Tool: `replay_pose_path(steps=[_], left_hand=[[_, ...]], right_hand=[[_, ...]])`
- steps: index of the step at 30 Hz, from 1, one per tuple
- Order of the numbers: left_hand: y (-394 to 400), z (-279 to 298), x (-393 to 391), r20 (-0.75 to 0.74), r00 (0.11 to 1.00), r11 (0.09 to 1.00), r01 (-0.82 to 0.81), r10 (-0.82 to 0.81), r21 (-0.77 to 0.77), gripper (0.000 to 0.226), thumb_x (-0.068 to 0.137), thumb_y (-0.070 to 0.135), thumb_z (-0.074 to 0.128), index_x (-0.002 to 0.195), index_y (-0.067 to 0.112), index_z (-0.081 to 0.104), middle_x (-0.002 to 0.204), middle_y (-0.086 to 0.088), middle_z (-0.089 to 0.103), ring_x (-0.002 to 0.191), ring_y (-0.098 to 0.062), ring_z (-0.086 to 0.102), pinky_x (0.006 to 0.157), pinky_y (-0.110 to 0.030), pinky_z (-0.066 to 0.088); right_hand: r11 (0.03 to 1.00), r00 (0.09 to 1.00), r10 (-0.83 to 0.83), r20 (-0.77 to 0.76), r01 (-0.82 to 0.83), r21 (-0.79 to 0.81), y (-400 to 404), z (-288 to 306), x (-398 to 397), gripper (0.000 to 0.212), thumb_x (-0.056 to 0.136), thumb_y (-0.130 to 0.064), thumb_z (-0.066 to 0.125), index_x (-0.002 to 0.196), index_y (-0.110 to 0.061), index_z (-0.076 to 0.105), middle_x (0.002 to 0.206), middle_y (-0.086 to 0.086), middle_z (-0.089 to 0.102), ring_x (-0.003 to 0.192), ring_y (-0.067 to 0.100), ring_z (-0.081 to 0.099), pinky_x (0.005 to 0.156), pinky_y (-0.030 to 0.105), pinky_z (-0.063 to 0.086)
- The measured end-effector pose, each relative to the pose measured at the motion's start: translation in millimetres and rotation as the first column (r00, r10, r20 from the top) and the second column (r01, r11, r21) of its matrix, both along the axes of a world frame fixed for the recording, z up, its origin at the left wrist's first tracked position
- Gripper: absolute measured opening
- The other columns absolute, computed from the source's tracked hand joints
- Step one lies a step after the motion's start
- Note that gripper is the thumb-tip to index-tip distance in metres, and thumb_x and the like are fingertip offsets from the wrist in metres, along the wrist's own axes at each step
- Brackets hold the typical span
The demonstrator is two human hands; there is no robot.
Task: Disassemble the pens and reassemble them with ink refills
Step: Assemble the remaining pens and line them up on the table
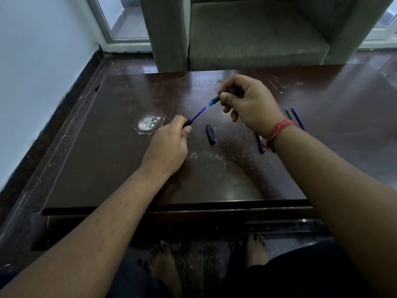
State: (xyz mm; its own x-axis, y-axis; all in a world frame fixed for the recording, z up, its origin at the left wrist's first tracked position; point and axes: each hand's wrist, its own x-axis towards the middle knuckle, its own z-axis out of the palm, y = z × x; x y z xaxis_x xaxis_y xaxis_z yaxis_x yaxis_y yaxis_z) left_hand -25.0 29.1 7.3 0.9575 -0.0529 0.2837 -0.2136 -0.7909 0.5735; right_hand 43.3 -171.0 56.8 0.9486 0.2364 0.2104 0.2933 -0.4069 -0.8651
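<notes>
- Left hand: fingers curled round black pen barrel, blue ink refill projecting from it.
- Right hand: pinching black-and-blue grip section, just beyond the refill tip.
- Pen cap, second pen, spare refills: lying on brown table.

A pen cap is laid on the table between the two hands; a pen is placed to its right; an armchair is set behind the table.
</notes>
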Motion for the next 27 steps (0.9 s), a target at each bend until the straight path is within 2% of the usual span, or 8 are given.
replay_pose_path(steps=[4,10,13,17,24,27], left_hand=[[0.2,0.3,0.1,0.002,1.000,1.000,0.021,-0.021,0.006,0.011,0.104,0.020,0.045,0.093,0.019,0.047,0.070,-0.002,0.055,0.058,-0.016,0.050,0.049,-0.030,0.035],[0.1,-0.3,-0.4,0.014,1.000,0.999,0.027,-0.027,0.020,0.010,0.103,0.020,0.045,0.095,0.018,0.049,0.070,0.000,0.054,0.058,-0.015,0.049,0.050,-0.029,0.035],[0.7,0.6,-0.3,0.012,1.000,0.999,0.023,-0.023,0.025,0.010,0.103,0.020,0.045,0.095,0.018,0.049,0.070,0.000,0.054,0.058,-0.015,0.049,0.050,-0.028,0.035],[-1.3,3.1,-0.5,0.019,0.999,0.999,0.036,-0.036,0.031,0.008,0.103,0.020,0.045,0.095,0.019,0.048,0.068,0.003,0.052,0.057,-0.013,0.048,0.050,-0.025,0.031],[-1.6,2.9,-1.6,0.029,0.999,0.998,0.044,-0.046,0.036,0.011,0.103,0.019,0.046,0.098,0.012,0.053,0.067,0.001,0.051,0.055,-0.015,0.046,0.048,-0.027,0.032],[-2.5,3.3,-1.6,0.028,0.998,0.998,0.050,-0.051,0.032,0.012,0.103,0.019,0.046,0.100,0.012,0.054,0.067,0.001,0.051,0.055,-0.014,0.046,0.048,-0.025,0.032]], right_hand=[[0.999,1.000,0.016,0.010,-0.016,-0.034,1.8,0.7,-1.5,0.008,0.095,-0.004,0.058,0.101,-0.005,0.064,0.082,0.006,0.065,0.065,0.007,0.064,0.051,0.025,0.053],[0.997,0.998,0.060,-0.016,-0.061,-0.057,5.6,-0.9,-4.9,0.008,0.095,-0.005,0.059,0.099,-0.010,0.064,0.079,0.000,0.064,0.068,0.006,0.063,0.054,0.023,0.053],[0.995,0.998,0.067,-0.006,-0.068,-0.075,5.7,0.6,-5.8,0.009,0.095,-0.004,0.060,0.101,-0.009,0.064,0.080,0.001,0.065,0.061,0.000,0.060,0.055,0.020,0.052],[0.983,0.992,0.122,-0.013,-0.123,-0.135,8.8,-0.1,-9.0,0.012,0.093,-0.004,0.061,0.103,-0.010,0.065,0.091,0.012,0.067,0.066,0.009,0.061,0.062,0.022,0.056],[0.980,0.990,0.139,-0.006,-0.138,-0.145,20.9,-3.1,-15.7,0.013,0.093,-0.007,0.062,0.102,-0.016,0.065,0.094,0.005,0.067,0.071,0.009,0.062,0.070,0.026,0.058],[0.981,0.991,0.136,-0.006,-0.136,-0.138,21.9,-3.9,-17.1,0.013,0.093,-0.006,0.062,0.102,-0.015,0.065,0.095,0.004,0.067,0.072,0.007,0.062,0.070,0.022,0.057]])
